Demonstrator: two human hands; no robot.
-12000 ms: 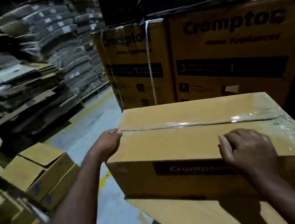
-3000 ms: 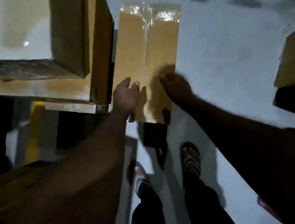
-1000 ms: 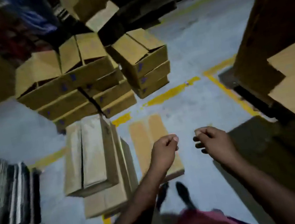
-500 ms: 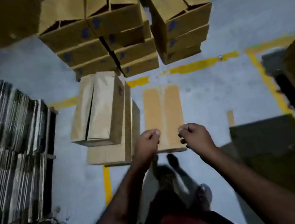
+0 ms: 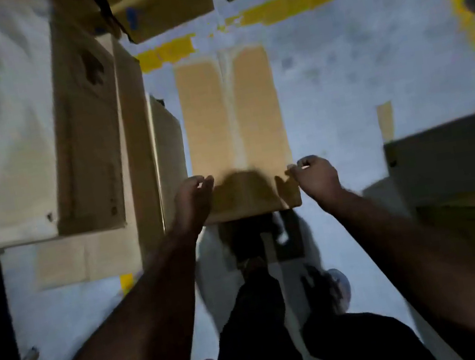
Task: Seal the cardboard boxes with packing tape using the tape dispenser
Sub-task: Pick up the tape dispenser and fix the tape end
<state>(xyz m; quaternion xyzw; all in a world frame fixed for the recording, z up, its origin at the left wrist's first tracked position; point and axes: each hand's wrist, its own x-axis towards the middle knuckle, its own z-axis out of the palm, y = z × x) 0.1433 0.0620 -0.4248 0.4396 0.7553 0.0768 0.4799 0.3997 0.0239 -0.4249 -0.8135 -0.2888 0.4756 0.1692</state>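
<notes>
A flat brown cardboard box (image 5: 234, 123) lies on the grey floor straight ahead, with a strip of clear tape along its centre seam. My left hand (image 5: 194, 194) is at its near left corner, fingers curled onto the edge. My right hand (image 5: 314, 174) is at the near right corner, fingertips curled on that edge. The picture is blurred, so how firmly each hand holds cannot be made out. No tape dispenser is in view.
Taller stacked boxes (image 5: 90, 135) stand just left of the flat box, almost touching it. Open-flapped boxes (image 5: 166, 6) sit beyond, behind yellow floor lines (image 5: 297, 1). A dark box or pallet (image 5: 459, 161) is at the right. My feet (image 5: 324, 291) stand just behind the box.
My view has tipped down and closer to the floor box. Both hands, curled and held apart from it half a second ago, have spread out and reached its two near corners.
</notes>
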